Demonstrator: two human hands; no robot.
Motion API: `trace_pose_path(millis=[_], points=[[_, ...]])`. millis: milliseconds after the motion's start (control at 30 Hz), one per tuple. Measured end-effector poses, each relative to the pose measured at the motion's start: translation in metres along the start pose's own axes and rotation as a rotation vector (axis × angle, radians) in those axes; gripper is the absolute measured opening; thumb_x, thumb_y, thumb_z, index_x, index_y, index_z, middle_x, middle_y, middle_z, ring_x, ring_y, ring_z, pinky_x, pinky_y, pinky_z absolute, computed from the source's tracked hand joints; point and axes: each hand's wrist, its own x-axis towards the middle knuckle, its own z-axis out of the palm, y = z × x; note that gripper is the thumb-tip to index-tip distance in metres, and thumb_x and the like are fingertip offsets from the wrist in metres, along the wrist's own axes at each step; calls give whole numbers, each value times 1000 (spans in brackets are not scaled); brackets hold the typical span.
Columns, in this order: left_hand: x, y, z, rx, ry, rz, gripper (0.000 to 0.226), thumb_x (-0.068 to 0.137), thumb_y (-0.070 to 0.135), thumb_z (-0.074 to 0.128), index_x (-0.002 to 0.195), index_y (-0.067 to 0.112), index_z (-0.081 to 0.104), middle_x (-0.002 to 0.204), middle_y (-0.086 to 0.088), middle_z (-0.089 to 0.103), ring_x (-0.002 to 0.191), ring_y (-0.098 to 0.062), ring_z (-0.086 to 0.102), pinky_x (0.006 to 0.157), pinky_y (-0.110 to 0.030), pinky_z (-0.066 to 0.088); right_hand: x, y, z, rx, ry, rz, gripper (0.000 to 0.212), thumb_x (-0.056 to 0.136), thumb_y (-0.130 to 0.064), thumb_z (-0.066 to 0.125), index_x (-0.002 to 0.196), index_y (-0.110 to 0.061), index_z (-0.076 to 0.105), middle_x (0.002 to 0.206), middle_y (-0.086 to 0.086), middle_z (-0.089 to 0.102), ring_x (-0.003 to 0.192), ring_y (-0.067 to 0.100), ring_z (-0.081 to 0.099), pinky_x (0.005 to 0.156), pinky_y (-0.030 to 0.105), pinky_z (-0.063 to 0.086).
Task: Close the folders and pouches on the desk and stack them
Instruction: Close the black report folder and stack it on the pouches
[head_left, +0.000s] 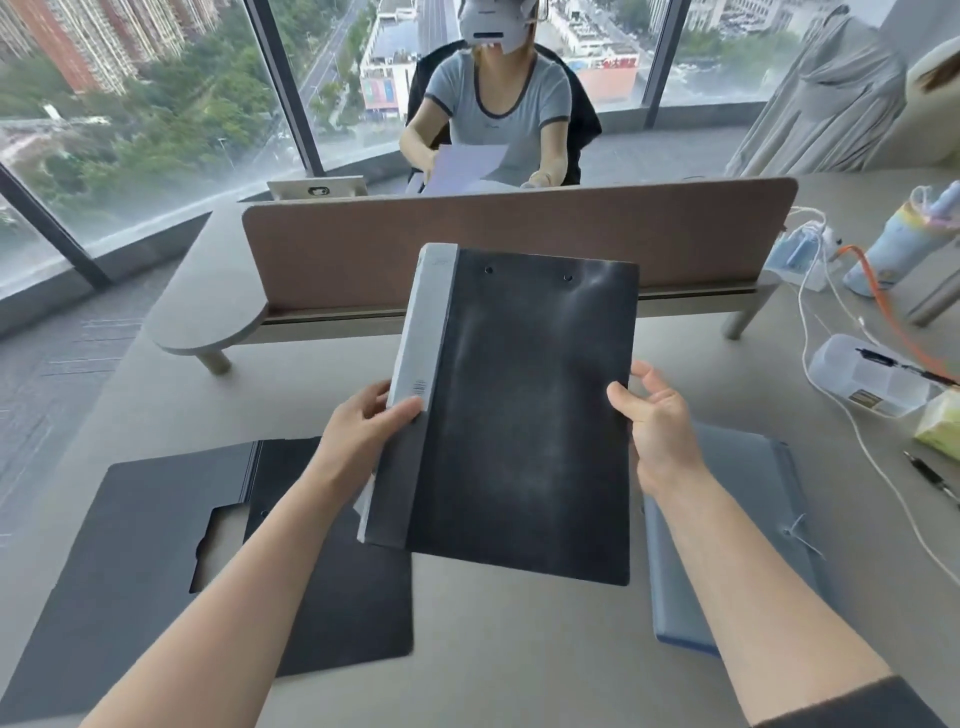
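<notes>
Left hand (371, 421) pinches the grey spine of the black folder (519, 415), held closed above the tabletop (519, 649); right hand (657, 421) is half open, thumb on its right edge. One-sided grip, so it could swing or slip. Open black folder (156, 561) lies left, blue pouch (748, 519) right under the forearm, cables (831, 374) near.

Left hand (366, 423) clamped tight, right hand (655, 422) half open, both forearms extended.

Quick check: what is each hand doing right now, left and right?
Left hand: closed on the grey spine edge of the black folder, holding it above the desk.
Right hand: open, thumb against the folder's right edge, fingers spread.
</notes>
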Motion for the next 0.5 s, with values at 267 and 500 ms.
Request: trace_pose_path(millis=[267,500], points=[[-4,22,7,-127,-56,36,14,79,25,72,90,18,74,82,0,77,72,-16,71,60,-23,56,-2,-7,1,64,-31,-16,28,96,-1,54,108,-20,70,116,12,74,110,36,68,101,56,49],[-8,-5,18,-267,-117,-65,12,87,15,70,96,8,75,92,-13,75,80,-25,72,66,-31,59,1,0,-7,-141,-10,-35,19,94,-10,60,104,-22,72,104,7,77,103,32,71,98,53,52]])
